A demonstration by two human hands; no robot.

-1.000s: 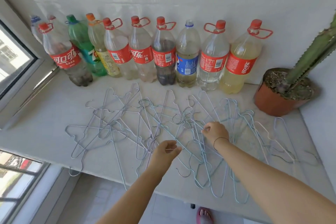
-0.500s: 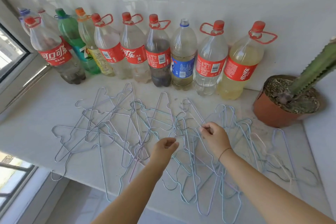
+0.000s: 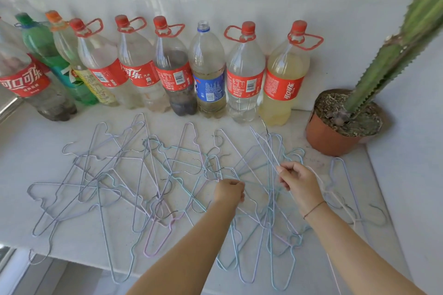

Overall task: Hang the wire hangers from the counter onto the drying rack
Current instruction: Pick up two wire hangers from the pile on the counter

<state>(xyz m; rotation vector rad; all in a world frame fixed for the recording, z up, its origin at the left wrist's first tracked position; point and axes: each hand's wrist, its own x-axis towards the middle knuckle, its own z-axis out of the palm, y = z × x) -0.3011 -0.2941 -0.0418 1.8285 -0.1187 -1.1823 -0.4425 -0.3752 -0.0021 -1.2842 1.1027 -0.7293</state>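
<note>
Lifted now, thin hanger wires [image 3: 265, 148] pinched by right hand [image 3: 298, 183].

Red labels [image 3: 282, 87] on bottles: 可口可乐; blue label [image 3: 211, 86]: Pepsi logo.

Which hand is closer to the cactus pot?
The right hand. It pinches hanger wires just left of and below the cactus pot. The left hand, closed on wires too, sits farther left, beyond the right hand.

Two bare forearms without sleeves; the right hand [image 3: 298, 183] has a thin dark cord bracelet [image 3: 314, 208] at its wrist.
</note>
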